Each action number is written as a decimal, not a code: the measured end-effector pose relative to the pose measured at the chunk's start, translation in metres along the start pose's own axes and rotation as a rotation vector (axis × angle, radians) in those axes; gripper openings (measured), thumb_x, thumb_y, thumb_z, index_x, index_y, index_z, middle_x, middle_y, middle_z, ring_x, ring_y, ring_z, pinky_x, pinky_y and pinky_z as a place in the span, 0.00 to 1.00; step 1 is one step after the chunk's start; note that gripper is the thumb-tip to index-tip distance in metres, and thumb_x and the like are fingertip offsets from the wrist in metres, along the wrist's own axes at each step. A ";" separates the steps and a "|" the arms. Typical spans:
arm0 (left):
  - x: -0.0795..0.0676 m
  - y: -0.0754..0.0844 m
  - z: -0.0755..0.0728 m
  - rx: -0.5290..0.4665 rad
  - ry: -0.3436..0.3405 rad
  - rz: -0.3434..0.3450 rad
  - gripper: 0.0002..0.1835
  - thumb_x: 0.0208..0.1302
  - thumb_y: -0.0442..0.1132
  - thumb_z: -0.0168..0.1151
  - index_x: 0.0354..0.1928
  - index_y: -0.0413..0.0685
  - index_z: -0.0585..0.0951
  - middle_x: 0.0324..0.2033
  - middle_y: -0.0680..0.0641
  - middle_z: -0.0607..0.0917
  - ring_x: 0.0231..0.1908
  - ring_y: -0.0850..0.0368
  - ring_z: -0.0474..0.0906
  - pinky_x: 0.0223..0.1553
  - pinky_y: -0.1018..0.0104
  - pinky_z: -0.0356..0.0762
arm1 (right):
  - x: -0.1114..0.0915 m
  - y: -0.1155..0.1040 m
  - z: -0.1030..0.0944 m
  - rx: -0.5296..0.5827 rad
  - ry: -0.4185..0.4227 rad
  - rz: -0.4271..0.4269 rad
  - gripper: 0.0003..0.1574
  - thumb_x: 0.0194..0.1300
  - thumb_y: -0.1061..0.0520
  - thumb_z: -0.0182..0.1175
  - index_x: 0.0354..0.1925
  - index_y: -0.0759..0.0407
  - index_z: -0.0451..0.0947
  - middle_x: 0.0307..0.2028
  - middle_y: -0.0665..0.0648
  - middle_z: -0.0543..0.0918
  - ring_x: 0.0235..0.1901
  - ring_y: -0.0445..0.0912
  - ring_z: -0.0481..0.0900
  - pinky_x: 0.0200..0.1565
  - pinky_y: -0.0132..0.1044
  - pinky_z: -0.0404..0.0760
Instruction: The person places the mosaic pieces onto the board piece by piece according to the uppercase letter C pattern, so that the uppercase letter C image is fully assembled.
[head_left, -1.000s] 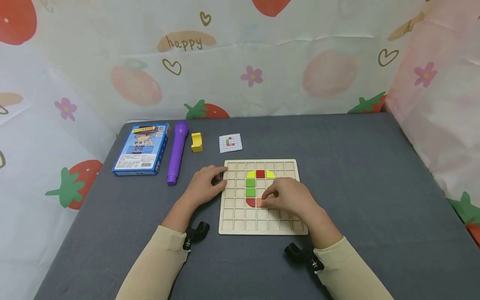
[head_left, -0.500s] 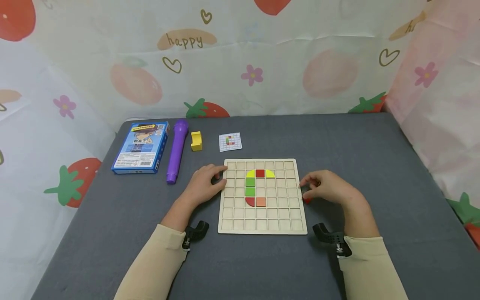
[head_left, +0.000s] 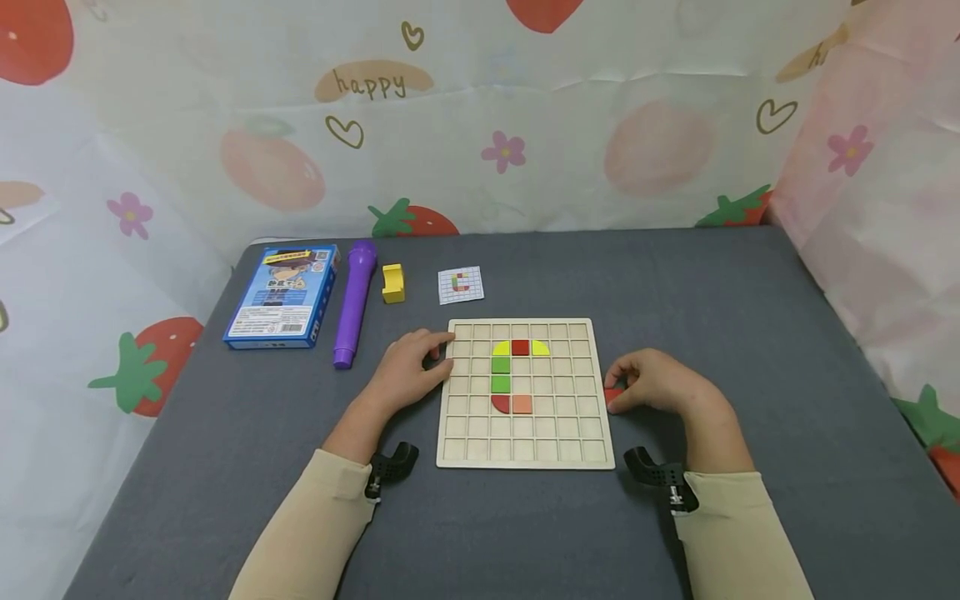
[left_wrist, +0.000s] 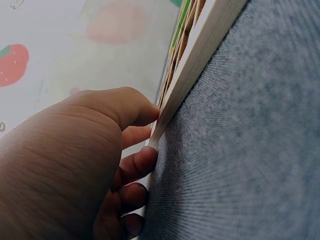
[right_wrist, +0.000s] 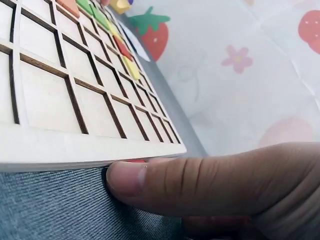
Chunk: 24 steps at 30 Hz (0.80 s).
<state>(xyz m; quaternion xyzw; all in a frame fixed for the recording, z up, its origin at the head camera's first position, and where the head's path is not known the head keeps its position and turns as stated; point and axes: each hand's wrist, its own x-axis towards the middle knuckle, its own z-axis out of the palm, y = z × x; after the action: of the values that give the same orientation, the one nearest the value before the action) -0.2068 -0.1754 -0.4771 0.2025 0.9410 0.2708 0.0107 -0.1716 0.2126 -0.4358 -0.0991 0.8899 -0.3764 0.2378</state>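
A pale wooden grid board (head_left: 558, 428) lies flat on the table. Its cells hold two yellow quarter-round tiles (head_left: 540, 348), a red square tile (head_left: 520, 347), two green square tiles (head_left: 501, 384), a red quarter-round tile (head_left: 501, 403) and an orange square tile (head_left: 522, 404). Thumb and fingertips of my left hand (head_left: 407, 367) touch the board's left edge. Beside the right edge, my right hand (head_left: 662, 382) pinches a red tile (head_left: 612, 394) between thumb and forefinger. Fingers hide most of that tile, so its shape is unclear.
Behind the board lies a small pattern card (head_left: 461, 285). Farther left are a yellow block (head_left: 393, 283), a purple microphone-shaped stick (head_left: 355, 308) and a blue box (head_left: 282, 297). A printed cloth (head_left: 555, 150) hangs along the table's back edge.
My right hand has left the orange tile in its cell and moved right, off the board, to the red tile beside it. My left hand stays at the left edge.
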 end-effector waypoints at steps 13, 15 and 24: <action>0.000 0.002 -0.001 -0.004 -0.001 -0.004 0.23 0.71 0.44 0.62 0.65 0.47 0.81 0.35 0.49 0.75 0.37 0.51 0.69 0.44 0.52 0.63 | -0.004 -0.016 0.000 0.027 0.049 -0.043 0.14 0.60 0.57 0.73 0.42 0.61 0.83 0.22 0.50 0.68 0.25 0.45 0.67 0.31 0.39 0.67; 0.000 0.001 -0.001 -0.003 0.001 0.000 0.23 0.70 0.44 0.62 0.65 0.48 0.81 0.34 0.50 0.75 0.37 0.51 0.69 0.43 0.52 0.63 | -0.002 -0.022 0.005 0.042 0.042 -0.073 0.13 0.60 0.57 0.73 0.42 0.60 0.83 0.20 0.49 0.64 0.23 0.44 0.64 0.30 0.38 0.65; 0.001 -0.001 0.001 0.004 0.005 0.001 0.23 0.71 0.44 0.62 0.65 0.48 0.81 0.35 0.50 0.75 0.37 0.51 0.69 0.43 0.53 0.63 | 0.011 -0.051 0.038 -0.024 0.010 -0.165 0.11 0.59 0.55 0.75 0.39 0.55 0.85 0.19 0.47 0.63 0.22 0.42 0.61 0.30 0.38 0.64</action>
<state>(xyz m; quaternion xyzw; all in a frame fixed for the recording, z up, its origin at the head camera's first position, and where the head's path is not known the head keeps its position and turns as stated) -0.2076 -0.1756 -0.4779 0.2022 0.9415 0.2695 0.0079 -0.1622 0.1495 -0.4264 -0.1731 0.8843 -0.3847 0.2002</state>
